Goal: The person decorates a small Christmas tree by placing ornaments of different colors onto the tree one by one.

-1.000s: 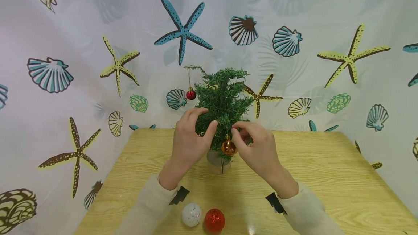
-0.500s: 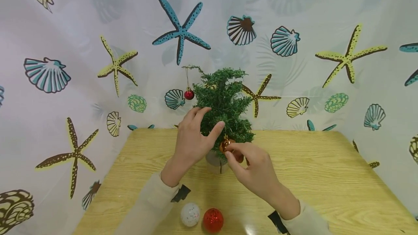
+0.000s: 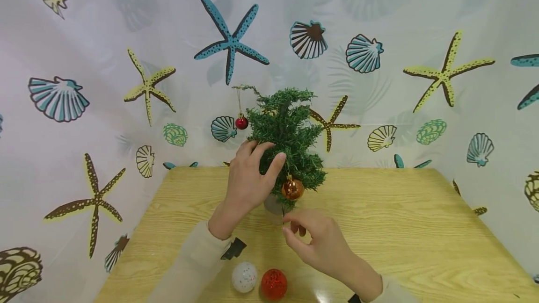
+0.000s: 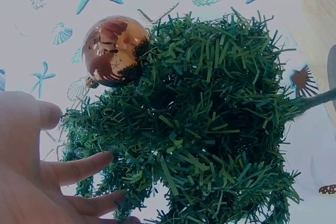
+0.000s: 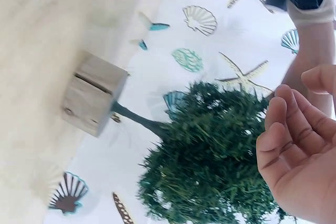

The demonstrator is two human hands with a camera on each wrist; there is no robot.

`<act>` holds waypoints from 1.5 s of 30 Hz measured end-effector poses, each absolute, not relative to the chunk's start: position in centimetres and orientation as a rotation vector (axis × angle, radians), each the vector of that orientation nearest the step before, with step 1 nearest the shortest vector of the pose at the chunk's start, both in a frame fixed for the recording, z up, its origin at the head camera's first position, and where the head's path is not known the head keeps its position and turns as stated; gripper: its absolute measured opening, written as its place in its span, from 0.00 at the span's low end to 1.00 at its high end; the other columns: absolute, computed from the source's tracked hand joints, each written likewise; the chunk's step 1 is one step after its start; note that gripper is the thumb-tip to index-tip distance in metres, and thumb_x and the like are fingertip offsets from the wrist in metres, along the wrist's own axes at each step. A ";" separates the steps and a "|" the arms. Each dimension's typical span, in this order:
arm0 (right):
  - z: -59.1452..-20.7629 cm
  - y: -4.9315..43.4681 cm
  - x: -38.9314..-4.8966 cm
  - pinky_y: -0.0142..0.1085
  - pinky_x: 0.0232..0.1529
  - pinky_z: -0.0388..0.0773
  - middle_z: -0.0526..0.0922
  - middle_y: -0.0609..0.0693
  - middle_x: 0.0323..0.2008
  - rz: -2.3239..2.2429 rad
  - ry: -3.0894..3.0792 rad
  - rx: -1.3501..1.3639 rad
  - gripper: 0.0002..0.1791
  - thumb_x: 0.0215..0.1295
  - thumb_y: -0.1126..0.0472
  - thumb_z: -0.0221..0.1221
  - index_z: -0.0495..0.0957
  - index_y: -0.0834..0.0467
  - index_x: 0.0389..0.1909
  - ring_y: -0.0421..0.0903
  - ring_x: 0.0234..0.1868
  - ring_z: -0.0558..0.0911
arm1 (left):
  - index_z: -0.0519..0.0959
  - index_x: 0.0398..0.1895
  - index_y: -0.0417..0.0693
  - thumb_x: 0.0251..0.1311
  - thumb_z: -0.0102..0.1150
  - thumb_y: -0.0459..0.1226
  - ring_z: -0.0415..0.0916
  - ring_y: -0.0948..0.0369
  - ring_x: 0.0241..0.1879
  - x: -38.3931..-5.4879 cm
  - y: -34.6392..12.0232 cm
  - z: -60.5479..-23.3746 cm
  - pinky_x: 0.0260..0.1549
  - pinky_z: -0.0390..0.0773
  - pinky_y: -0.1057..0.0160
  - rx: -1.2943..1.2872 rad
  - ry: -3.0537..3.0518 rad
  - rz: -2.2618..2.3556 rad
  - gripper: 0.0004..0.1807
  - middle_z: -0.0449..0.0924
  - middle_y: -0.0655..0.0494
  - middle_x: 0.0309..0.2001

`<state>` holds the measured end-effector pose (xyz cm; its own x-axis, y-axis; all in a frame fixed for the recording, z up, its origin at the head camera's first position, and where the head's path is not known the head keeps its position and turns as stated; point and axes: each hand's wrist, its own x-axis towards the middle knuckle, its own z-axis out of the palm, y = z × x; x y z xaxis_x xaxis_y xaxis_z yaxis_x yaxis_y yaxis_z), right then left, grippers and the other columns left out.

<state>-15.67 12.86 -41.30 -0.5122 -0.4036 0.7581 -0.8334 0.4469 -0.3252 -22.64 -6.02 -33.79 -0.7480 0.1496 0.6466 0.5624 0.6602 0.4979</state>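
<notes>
A small artificial Christmas tree (image 3: 290,130) stands on the table, and a shiny orange-gold ball ornament (image 3: 292,189) hangs low on its front. My left hand (image 3: 247,179) is at the tree's left side, fingers spread and tips right at the green branches; it holds nothing. In the left wrist view the gold ball (image 4: 115,51) hangs beyond the thumb, apart from it. My right hand (image 3: 320,240) is in front of and below the gold ball, fingers loosely bent with nothing between them. The right wrist view shows the tree's wooden block base (image 5: 95,93).
A small red ball ornament (image 3: 241,122) hangs by a string from a branch at the tree's upper left. Near the front of the wooden table (image 3: 387,219) lie a white speckled ball (image 3: 244,277) and a red glittery ball (image 3: 274,284). A patterned curtain (image 3: 269,13) surrounds the table.
My right hand has moved from the gold ball's top down and toward me, leaving the ball hanging on the tree. The left hand has stayed nearly in place beside the branches.
</notes>
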 end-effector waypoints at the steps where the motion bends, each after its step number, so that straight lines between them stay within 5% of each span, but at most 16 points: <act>1: -41.6 12.8 -15.6 0.21 0.32 0.73 0.83 0.40 0.29 0.937 -2.106 1.037 0.10 0.66 0.67 0.67 0.86 0.52 0.45 0.35 0.27 0.77 | 0.83 0.63 0.45 0.75 0.59 0.52 0.69 0.35 0.72 -22.6 -6.0 -33.8 0.61 0.73 0.29 -0.545 -2.311 -0.955 0.25 0.75 0.31 0.68; 32: -47.3 12.6 -13.5 0.18 0.33 0.72 0.85 0.40 0.34 0.904 -2.464 1.134 0.11 0.74 0.51 0.66 0.85 0.51 0.50 0.34 0.32 0.80 | 0.86 0.58 0.47 0.77 0.54 0.53 0.59 0.33 0.78 -22.6 -5.9 -33.7 0.67 0.66 0.27 -0.522 -2.392 -0.967 0.24 0.73 0.34 0.71; 45: -47.4 12.9 -13.3 0.26 0.38 0.79 0.87 0.44 0.42 0.934 -2.745 1.148 0.23 0.73 0.39 0.63 0.85 0.53 0.54 0.34 0.38 0.82 | 0.85 0.60 0.47 0.77 0.54 0.54 0.57 0.32 0.79 -22.5 -5.9 -33.7 0.69 0.64 0.26 -0.517 -2.412 -0.983 0.24 0.72 0.33 0.71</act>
